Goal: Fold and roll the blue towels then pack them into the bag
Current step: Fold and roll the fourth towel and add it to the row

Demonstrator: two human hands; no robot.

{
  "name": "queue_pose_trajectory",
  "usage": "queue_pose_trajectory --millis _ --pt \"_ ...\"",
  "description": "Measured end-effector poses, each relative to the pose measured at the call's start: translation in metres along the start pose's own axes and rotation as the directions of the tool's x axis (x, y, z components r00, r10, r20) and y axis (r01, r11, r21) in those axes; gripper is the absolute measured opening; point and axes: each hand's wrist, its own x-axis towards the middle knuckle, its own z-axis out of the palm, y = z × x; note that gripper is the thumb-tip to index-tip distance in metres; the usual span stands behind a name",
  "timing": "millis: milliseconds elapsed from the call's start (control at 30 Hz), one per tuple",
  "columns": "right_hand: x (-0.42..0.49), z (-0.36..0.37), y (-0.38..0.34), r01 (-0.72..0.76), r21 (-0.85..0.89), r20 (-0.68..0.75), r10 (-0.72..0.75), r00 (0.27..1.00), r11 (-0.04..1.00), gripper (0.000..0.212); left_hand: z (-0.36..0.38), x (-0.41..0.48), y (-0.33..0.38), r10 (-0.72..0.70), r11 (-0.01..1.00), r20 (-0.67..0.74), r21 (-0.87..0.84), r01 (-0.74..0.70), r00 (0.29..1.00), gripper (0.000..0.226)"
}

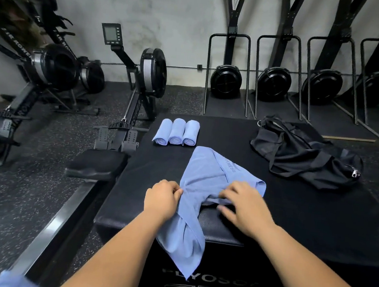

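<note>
Worktop [316,213]: black padded box, filling centre and right of the frame.

Loose towel [211,171]: blue, unfolded and rumpled, at frame centre. Its upper part lies flat on the worktop, with printed lettering near the top right fold. Its lower part is bunched into a twist that drapes over the near edge and hangs down the box front to a point.

Left grip [162,198]: clenched on the loose towel. Your thumb and curled fingers pinch the cloth at its left edge, just where the bunching starts. The towel runs up and right from this pinch and drops below it, past your wrist.

Right grip [245,206]: over the towel's lower right fold, fingers bent and spread. The fingertips meet the cloth edge, but motion blur hides them, so you cannot tell whether they pinch or only press. The towel lies mostly to the left of and above this hand.

Rolled towels [177,131]: three, blue, side by side and touching, above the loose towel near the far left of the worktop, with their spiral ends facing you.

Bag [298,154]: black, slumped, at the upper right of the worktop, well apart from both hands, with a zip pull at its right end.

Rowing machines [144,74]: on the floor at left.

Blue cloth [11,281]: blurred, in the bottom left corner.
</note>
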Motion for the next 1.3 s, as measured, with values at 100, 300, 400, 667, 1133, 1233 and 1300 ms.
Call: queue_pose_trajectory --millis 100,300,400,667,1133,1233,1300 --pt "-0.003 0.026 -0.017 -0.045 -0.054 0.128 0.052 0.990 0.998 0.044 0.004 -0.002 -0.005 0.048 0.999 0.028 -0.016 -0.047 0.998 0.016" --pt "0.006 0.010 -0.003 -0.414 -0.002 -0.135 0.410 0.902 0.910 0.017 -0.012 0.002 -0.016 0.114 0.992 -0.146 -0.029 -0.119 0.983 0.015" --pt "0.003 -0.001 0.024 -0.477 -0.132 -0.161 0.456 0.875 0.869 0.012 -0.015 0.006 -0.013 0.149 0.987 -0.148 0.078 -0.138 0.978 0.014" --pt "-0.021 0.007 0.008 0.130 -0.036 0.061 -0.128 0.990 0.991 0.029 0.012 -0.013 0.010 0.661 0.744 0.092 0.058 -0.666 0.745 0.033" --pt "-0.021 -0.009 0.016 -0.201 0.010 -0.080 0.201 0.976 0.980 0.033 0.001 -0.019 0.005 0.358 0.930 -0.036 0.101 -0.353 0.933 0.031" --pt "-0.029 -0.001 0.007 0.022 -0.007 0.060 -0.022 0.998 1.000 0.032 0.003 -0.027 0.013 0.510 0.859 0.033 0.044 -0.511 0.860 0.048" --pt "-0.032 0.006 0.006 0.028 -0.017 0.065 -0.026 0.998 0.999 0.033 0.009 -0.031 0.018 0.539 0.832 0.107 0.085 -0.548 0.835 0.054"
